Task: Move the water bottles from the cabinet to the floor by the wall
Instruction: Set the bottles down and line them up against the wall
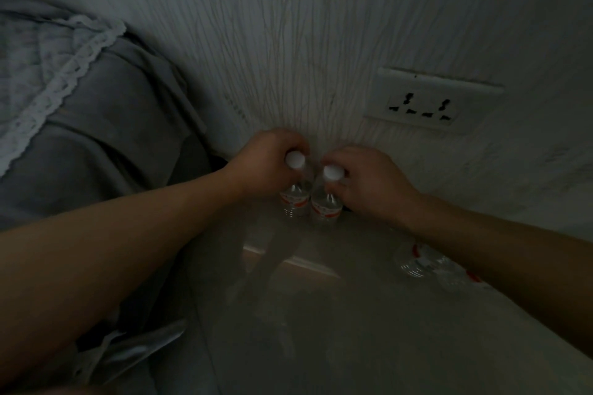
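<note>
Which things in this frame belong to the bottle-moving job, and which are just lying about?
Part of the job:
left hand
right hand
left bottle
right bottle
more bottles under the right arm
wall
floor

Just lying about:
wall socket
grey bedding
lace-edged cloth

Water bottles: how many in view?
4: one upright in the left hand, one upright in the right hand, two lying under the right forearm. More may be hidden.
</note>
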`<state>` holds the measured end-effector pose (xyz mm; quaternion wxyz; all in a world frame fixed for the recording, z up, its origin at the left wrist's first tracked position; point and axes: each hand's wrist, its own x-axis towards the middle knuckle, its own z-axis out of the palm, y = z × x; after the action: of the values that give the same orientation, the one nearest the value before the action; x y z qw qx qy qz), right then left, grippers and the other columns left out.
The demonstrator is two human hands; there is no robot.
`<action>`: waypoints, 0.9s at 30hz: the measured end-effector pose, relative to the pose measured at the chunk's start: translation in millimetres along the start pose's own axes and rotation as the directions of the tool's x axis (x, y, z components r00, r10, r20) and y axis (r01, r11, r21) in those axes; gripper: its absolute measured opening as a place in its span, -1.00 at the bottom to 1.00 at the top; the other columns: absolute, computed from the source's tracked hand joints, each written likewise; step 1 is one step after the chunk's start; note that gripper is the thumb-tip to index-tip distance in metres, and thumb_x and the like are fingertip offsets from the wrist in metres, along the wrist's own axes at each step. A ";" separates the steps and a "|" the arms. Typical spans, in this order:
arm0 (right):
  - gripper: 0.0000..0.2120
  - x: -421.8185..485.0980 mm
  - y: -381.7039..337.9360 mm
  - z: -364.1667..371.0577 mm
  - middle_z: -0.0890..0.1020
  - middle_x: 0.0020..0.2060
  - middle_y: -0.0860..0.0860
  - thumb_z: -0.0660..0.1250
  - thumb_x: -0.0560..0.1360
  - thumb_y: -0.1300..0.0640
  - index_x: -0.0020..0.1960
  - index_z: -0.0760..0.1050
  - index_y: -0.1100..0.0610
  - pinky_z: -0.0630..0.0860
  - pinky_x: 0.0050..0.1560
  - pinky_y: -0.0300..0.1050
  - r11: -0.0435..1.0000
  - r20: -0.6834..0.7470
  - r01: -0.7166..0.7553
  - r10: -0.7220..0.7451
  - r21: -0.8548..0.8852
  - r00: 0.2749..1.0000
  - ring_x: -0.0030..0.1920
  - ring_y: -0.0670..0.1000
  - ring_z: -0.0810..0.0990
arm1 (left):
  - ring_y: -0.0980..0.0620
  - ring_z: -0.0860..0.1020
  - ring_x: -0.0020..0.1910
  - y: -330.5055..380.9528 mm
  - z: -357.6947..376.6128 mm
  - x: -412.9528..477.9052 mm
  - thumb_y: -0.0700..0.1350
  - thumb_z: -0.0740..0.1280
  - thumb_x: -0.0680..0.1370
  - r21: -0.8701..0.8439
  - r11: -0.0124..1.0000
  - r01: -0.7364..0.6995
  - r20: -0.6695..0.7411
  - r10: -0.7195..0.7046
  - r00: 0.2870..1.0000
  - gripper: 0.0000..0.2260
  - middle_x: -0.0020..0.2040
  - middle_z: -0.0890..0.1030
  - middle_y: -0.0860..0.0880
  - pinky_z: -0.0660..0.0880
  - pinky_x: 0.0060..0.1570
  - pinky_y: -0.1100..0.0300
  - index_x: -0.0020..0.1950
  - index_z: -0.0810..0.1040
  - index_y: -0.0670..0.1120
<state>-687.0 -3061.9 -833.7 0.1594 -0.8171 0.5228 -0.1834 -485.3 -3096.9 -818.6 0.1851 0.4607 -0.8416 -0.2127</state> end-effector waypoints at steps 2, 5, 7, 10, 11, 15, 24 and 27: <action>-0.77 -1.3 0.0 -0.2 0.64 -0.07 0.07 0.41 0.43 0.11 0.07 0.59 0.13 0.39 -0.09 -0.12 1.000 -0.014 -0.001 0.001 0.003 1.000 -0.06 0.07 0.57 | 0.07 0.52 -0.13 0.6 -0.5 0.1 -0.22 0.43 0.37 -0.010 1.000 0.003 0.003 -0.003 1.000 -0.81 -0.14 0.59 -0.01 0.45 -0.12 0.18 -0.02 0.62 -0.16; -0.78 -2.5 0.1 -0.8 0.65 -0.09 0.09 0.40 0.42 0.12 0.05 0.59 0.14 0.45 -0.09 -0.05 1.000 -0.016 0.010 -0.010 -0.006 1.000 -0.07 0.11 0.59 | 0.08 0.53 -0.16 1.2 -1.4 -0.1 -0.12 0.39 0.34 -0.024 1.000 -0.007 0.023 0.008 1.000 -0.79 -0.17 0.59 0.00 0.42 -0.16 0.20 -0.06 0.62 -0.14; -0.80 -2.1 -0.8 -1.4 0.65 -0.13 0.10 0.40 0.40 0.13 0.01 0.59 0.15 0.47 -0.10 0.01 1.000 -0.002 0.010 -0.010 -0.010 1.000 -0.10 0.12 0.59 | 0.10 0.51 -0.18 1.9 -1.6 -0.5 -0.10 0.38 0.32 -0.024 1.000 -0.012 0.033 0.013 0.999 -0.79 -0.19 0.56 0.04 0.39 -0.18 0.22 -0.09 0.62 -0.13; -0.82 -1.2 -1.4 -2.4 0.66 -0.16 0.08 0.41 0.37 0.15 -0.03 0.60 0.15 0.47 -0.13 0.00 1.000 0.005 0.000 0.000 -0.010 1.000 -0.12 0.11 0.60 | 0.10 0.52 -0.19 2.5 -0.5 -0.5 -0.12 0.38 0.34 -0.024 1.000 -0.002 0.020 0.002 1.000 -0.83 -0.21 0.55 0.06 0.41 -0.20 0.22 -0.11 0.61 -0.12; -0.83 -1.1 -1.3 -2.6 0.66 -0.16 0.08 0.40 0.38 0.15 -0.04 0.60 0.15 0.47 -0.13 0.00 1.000 0.003 -0.004 0.004 -0.009 1.000 -0.12 0.11 0.60 | 0.10 0.52 -0.19 1.9 0.0 0.0 -0.16 0.40 0.35 -0.023 1.000 0.004 0.016 -0.003 1.000 -0.86 -0.21 0.55 0.06 0.41 -0.19 0.22 -0.11 0.61 -0.12; -0.81 -1.8 -3.1 -2.2 0.66 -0.11 0.09 0.39 0.44 0.13 0.03 0.60 0.15 0.44 -0.10 -0.07 1.000 -0.005 -0.025 0.025 0.016 1.000 -0.08 0.09 0.59 | 0.08 0.52 -0.16 -0.2 1.1 1.1 -0.24 0.42 0.35 -0.017 1.000 0.021 0.021 -0.021 1.000 -0.85 -0.19 0.54 0.05 0.42 -0.16 0.21 -0.09 0.61 -0.12; -0.72 -2.8 -6.9 -5.1 0.65 -0.03 0.15 0.44 0.41 0.11 0.07 0.58 0.21 0.47 -0.01 0.05 0.999 -0.006 -0.040 0.040 -0.002 0.999 -0.02 0.15 0.59 | 0.10 0.50 -0.12 -2.7 0.7 0.3 -0.25 0.45 0.34 -0.022 0.999 0.050 0.020 -0.050 0.999 -0.77 -0.14 0.53 0.05 0.38 -0.13 0.26 -0.02 0.62 -0.13; -0.70 -3.9 -7.3 -5.6 0.64 -0.03 0.14 0.45 0.39 0.11 0.08 0.57 0.20 0.46 0.00 0.03 0.999 0.006 -0.052 0.052 -0.001 0.999 -0.02 0.14 0.58 | 0.11 0.50 -0.11 -3.8 1.7 0.4 -0.25 0.46 0.33 -0.009 0.999 0.046 0.019 -0.046 0.999 -0.75 -0.13 0.53 0.06 0.35 -0.13 0.29 0.00 0.62 -0.14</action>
<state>-685.4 -3055.8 -826.0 0.1653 -0.8038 0.5436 -0.1765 -483.7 -3098.8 -822.1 0.1742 0.4770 -0.8315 -0.2253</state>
